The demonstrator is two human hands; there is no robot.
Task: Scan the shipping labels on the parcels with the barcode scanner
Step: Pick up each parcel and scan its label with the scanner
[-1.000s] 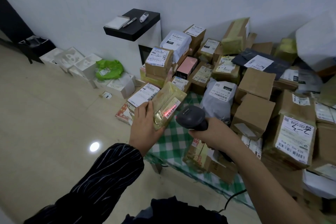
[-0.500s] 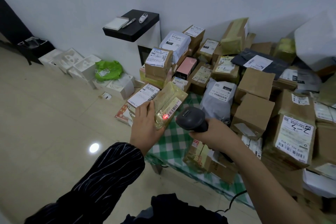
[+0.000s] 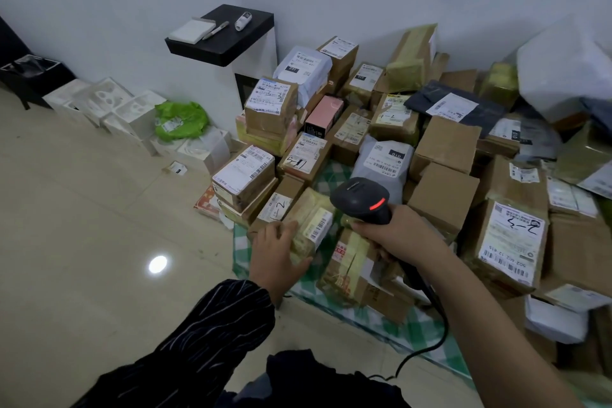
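My left hand (image 3: pixel 276 250) grips a small yellow-taped parcel (image 3: pixel 306 220) low at the front left of the pile, its white barcode label (image 3: pixel 319 225) facing up and right. My right hand (image 3: pixel 394 235) is closed around the handle of a black corded barcode scanner (image 3: pixel 359 197), whose head sits just right of and above that parcel with a red light lit on top. No red beam shows on the label. A heap of labelled parcels (image 3: pixel 384 149) covers a green checked cloth (image 3: pixel 414 331).
A black shelf (image 3: pixel 228 40) on a white pedestal stands behind the pile, holding a pad, a pen and a small device. White boxes (image 3: pixel 132 116) and a green bag (image 3: pixel 180 119) lie on the tiled floor at left. The scanner cable (image 3: pixel 427 348) trails toward me.
The left hand has lowered the yellow parcel from mid-air down to the front of the pile. The red scan spot on its label is gone. The view has moved closer.
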